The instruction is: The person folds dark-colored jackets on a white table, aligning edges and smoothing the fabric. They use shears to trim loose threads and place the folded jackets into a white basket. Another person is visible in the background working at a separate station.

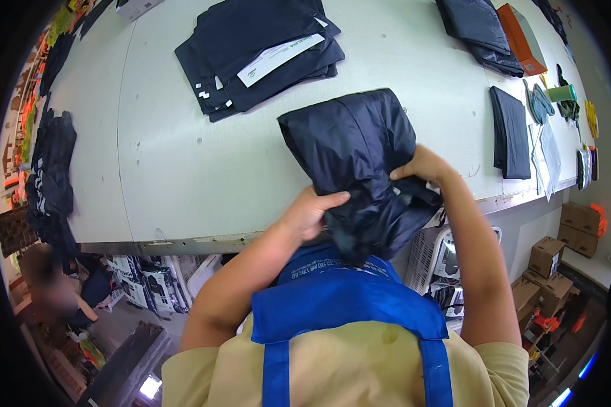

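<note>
A dark navy garment in a shiny clear bag (pixel 356 156) lies over the near edge of a pale grey table (pixel 156 163), its lower end hanging against my blue apron. My left hand (pixel 312 214) grips the bag's lower left side, thumb on top. My right hand (pixel 422 167) holds the bag's right edge, fingers curled into the folds. Both hands are closed on the same bundle.
A stack of folded dark garments with a white paper slip (pixel 261 54) lies at the back middle. More dark folded items (pixel 480 30), an orange flat box (pixel 519 37) and a narrow dark piece (pixel 510 132) sit on the right. Cardboard boxes (pixel 557 271) stand below right. A person (pixel 54 285) is at lower left.
</note>
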The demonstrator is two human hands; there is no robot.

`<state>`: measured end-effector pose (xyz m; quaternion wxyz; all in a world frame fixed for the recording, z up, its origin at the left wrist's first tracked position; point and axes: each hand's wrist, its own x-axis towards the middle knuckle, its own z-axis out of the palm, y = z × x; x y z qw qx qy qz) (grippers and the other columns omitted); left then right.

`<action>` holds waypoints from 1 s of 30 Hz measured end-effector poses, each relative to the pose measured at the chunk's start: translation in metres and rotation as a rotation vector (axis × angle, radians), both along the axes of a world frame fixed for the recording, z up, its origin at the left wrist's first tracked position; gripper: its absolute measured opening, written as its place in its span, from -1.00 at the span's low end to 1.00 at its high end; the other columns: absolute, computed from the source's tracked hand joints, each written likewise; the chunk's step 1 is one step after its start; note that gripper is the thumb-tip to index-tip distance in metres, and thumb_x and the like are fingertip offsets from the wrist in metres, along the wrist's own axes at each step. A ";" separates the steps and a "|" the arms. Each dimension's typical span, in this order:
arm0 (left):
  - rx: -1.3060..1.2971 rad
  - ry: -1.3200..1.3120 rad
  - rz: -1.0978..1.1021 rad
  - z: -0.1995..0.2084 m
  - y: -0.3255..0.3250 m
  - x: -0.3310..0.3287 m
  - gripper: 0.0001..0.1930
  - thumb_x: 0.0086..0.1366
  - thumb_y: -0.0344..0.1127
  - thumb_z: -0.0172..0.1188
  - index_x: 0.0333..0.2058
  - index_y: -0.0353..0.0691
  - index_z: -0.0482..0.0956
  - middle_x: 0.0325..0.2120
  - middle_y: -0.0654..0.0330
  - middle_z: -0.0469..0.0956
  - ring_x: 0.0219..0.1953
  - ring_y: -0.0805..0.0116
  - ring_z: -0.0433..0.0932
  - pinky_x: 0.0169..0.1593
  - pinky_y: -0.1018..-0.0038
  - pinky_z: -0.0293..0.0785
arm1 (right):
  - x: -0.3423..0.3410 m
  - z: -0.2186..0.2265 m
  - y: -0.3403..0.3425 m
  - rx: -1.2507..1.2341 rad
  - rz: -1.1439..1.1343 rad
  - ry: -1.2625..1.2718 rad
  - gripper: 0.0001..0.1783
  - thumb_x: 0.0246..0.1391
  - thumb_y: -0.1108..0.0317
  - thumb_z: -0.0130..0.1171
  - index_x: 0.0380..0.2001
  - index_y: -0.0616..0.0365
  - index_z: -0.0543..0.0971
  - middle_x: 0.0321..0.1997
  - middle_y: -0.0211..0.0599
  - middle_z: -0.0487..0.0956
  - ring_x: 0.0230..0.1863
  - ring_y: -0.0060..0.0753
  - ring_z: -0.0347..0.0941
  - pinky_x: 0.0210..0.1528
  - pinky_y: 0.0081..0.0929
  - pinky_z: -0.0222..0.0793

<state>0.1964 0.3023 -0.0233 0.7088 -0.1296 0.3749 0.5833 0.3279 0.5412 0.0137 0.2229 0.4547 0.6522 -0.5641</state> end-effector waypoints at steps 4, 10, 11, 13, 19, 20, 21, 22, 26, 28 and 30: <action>-0.038 0.059 0.235 -0.020 0.010 0.072 -0.54 0.13 -0.51 0.27 0.03 -0.30 0.41 -0.10 0.08 0.54 -0.16 0.26 0.57 -0.16 0.35 0.52 | -0.018 -0.003 -0.031 0.779 0.559 -0.004 -0.38 -0.28 0.35 0.36 -0.10 0.39 0.42 -0.28 0.20 0.56 -0.15 0.22 0.49 -0.12 -0.10 0.42; -0.172 -0.022 0.171 -0.037 -0.006 0.071 -0.60 0.17 -0.59 0.11 0.03 -0.33 0.39 -0.06 0.07 0.49 -0.06 0.21 0.52 -0.05 0.28 0.51 | -0.012 0.031 -0.105 0.885 0.737 0.182 0.27 -0.48 -0.20 0.39 0.16 0.57 0.15 -0.06 0.29 0.39 -0.02 0.21 0.34 0.10 -0.03 0.17; -0.165 0.029 0.199 -0.034 -0.007 0.072 -0.60 0.17 -0.59 0.10 0.02 -0.34 0.40 -0.08 0.08 0.50 -0.08 0.22 0.53 -0.07 0.30 0.51 | -0.008 0.037 -0.121 0.895 0.842 0.147 0.42 -0.59 -0.32 0.40 0.16 0.64 0.11 0.05 0.40 0.30 0.10 0.30 0.24 0.20 0.04 0.06; -0.138 0.135 0.243 -0.020 -0.006 0.077 -0.62 0.16 -0.59 0.07 0.01 -0.37 0.42 -0.12 0.08 0.53 -0.13 0.24 0.55 -0.10 0.33 0.52 | 0.008 0.017 -0.137 0.974 0.865 0.113 0.42 -0.64 -0.45 0.33 0.06 0.68 0.22 0.12 0.49 0.21 0.15 0.37 0.17 0.22 0.18 -0.03; 0.459 1.586 -0.238 -0.044 -0.019 0.010 -0.64 0.07 -0.51 0.06 -0.09 -0.38 0.50 -0.17 -0.05 0.55 -0.13 0.02 0.52 0.02 0.30 0.39 | 0.012 -0.003 -0.123 0.894 0.502 -0.020 0.10 -0.47 0.08 0.41 0.14 0.46 0.17 0.03 0.22 0.30 0.05 0.22 0.29 0.12 -0.03 0.19; 0.261 1.504 -0.442 -0.044 -0.021 -0.026 -0.70 0.04 -0.43 0.10 -0.20 -0.32 0.55 -0.18 -0.10 0.52 -0.08 -0.09 0.46 0.02 0.21 0.36 | 0.013 -0.002 -0.117 0.859 0.460 -0.022 0.11 -0.49 0.12 0.43 0.16 0.41 0.14 -0.02 0.15 0.33 0.02 0.21 0.32 0.08 -0.08 0.25; -0.065 1.453 -0.463 -0.041 -0.016 -0.068 -0.77 0.07 -0.42 0.12 -0.26 -0.31 0.53 -0.24 -0.08 0.50 -0.08 0.05 0.46 -0.01 0.23 0.36 | 0.014 0.000 -0.111 0.817 0.424 -0.049 0.13 -0.49 0.12 0.44 0.16 0.44 0.13 -0.03 0.13 0.33 0.01 0.18 0.33 0.08 -0.09 0.26; -0.144 1.693 -0.067 -0.071 -0.018 -0.104 -0.72 0.06 -0.42 0.19 -0.21 -0.31 0.47 -0.22 -0.04 0.45 -0.11 0.15 0.45 -0.04 0.28 0.36 | 0.017 -0.001 -0.107 0.822 0.412 -0.029 0.14 -0.49 0.11 0.45 0.16 0.45 0.13 -0.02 0.13 0.33 0.01 0.17 0.33 0.07 -0.10 0.26; -0.693 1.474 0.430 -0.064 0.041 -0.199 -0.33 0.02 -0.27 0.40 0.02 -0.38 0.23 -0.06 -0.09 0.40 -0.06 0.14 0.46 0.02 0.32 0.40 | 0.015 -0.002 -0.099 0.792 0.387 -0.050 0.18 -0.49 0.09 0.46 0.18 0.49 0.10 -0.01 0.12 0.33 0.01 0.14 0.34 0.07 -0.15 0.28; -0.781 1.457 0.324 -0.064 0.048 -0.210 -0.36 0.01 -0.32 0.40 -0.01 -0.37 0.23 -0.09 -0.08 0.42 -0.13 0.15 0.50 0.00 0.31 0.43 | 0.011 0.002 -0.096 0.764 0.379 -0.056 0.19 -0.48 0.09 0.46 0.19 0.48 0.08 0.01 0.14 0.33 0.03 0.15 0.33 0.08 -0.16 0.28; -0.789 1.358 0.281 -0.076 0.047 -0.216 -0.40 0.00 -0.44 0.38 -0.04 -0.33 0.22 -0.10 -0.03 0.44 -0.20 0.18 0.54 -0.16 0.34 0.53 | 0.008 0.007 -0.095 0.732 0.363 -0.051 0.21 -0.48 0.11 0.46 0.21 0.47 0.05 0.05 0.17 0.32 0.07 0.16 0.31 0.10 -0.18 0.27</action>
